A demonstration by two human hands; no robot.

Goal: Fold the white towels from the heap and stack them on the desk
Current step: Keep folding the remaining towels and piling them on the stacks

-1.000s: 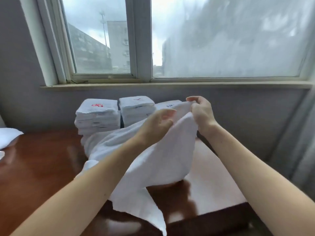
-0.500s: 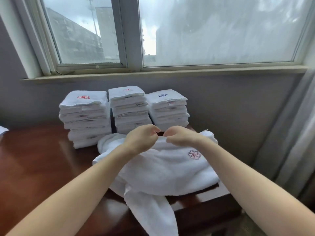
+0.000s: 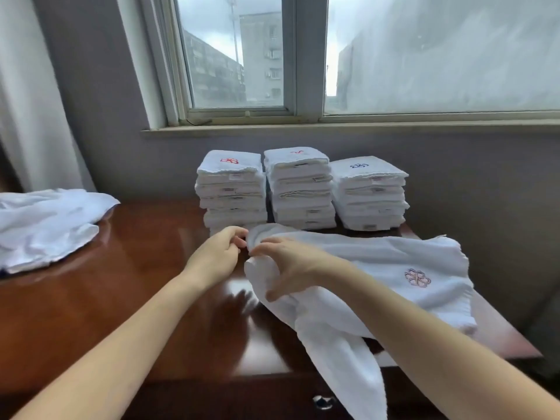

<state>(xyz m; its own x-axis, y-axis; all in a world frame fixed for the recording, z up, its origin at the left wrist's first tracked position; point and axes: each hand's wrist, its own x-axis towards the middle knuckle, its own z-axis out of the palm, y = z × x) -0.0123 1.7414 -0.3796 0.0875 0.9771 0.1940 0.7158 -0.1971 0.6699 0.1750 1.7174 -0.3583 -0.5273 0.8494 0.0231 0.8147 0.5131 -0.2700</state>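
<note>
The towel (image 3: 394, 268) lies on the desk (image 3: 136, 283) just in front of the stacks (image 3: 300, 189), and the left hand (image 3: 216, 257) and the right hand (image 3: 291, 268) both pinch its bunched end.

Three stacks (image 3: 300, 189) block back of worktop (image 3: 136, 283); gaps between them too narrow for you. Left of stacks: bare wood, open lane for you up to heap (image 3: 45, 225). Front-right of stacks: loose towel (image 3: 394, 268) covers surface, hangs over edge. Above stacks: open up to sill (image 3: 333, 128).
</note>
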